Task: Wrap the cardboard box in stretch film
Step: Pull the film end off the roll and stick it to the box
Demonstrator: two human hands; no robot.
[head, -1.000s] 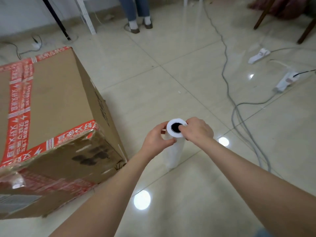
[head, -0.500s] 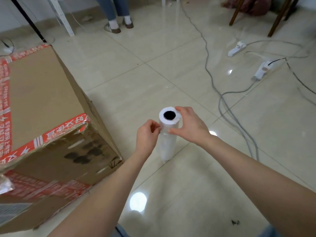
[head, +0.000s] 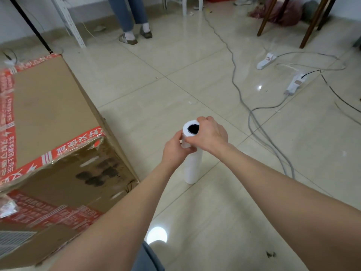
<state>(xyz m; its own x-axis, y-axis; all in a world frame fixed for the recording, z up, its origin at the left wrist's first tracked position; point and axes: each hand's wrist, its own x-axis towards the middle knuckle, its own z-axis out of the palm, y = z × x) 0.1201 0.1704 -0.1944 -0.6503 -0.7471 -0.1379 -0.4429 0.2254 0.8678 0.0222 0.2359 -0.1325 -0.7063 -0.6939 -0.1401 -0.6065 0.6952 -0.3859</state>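
Nearby, at the cardboard box's [head: 48, 114] 3 o'clock, the stretch film roll [head: 193, 167] stands upright on the tiled floor [head: 214, 222], the left hand [head: 174, 151] curled round its upper part and the right hand [head: 211, 134] gripping its top rim.

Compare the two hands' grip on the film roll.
The right hand curls over the top rim from above; the left hand pinches the side just below. The right hand sits higher; the left hand is nearer the cardboard box. Both hold the upright film roll's upper end.
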